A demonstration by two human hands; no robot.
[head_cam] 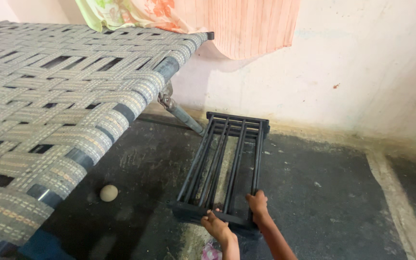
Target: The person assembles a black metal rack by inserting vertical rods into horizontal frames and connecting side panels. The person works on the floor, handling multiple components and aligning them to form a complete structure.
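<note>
Where woven cot [63, 96] ends, both hands grip a barred black rack [227, 159].

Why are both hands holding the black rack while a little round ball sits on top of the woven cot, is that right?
Not quite. Both hands, left hand and right hand, do grip the black slatted rack, but the head view shows the pale ball lying on the dark floor beside the woven cot, not on it.

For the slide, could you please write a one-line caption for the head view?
Both hands, left and right, grip the near end of a black slatted rack on the dark floor beside a woven cot.
</note>
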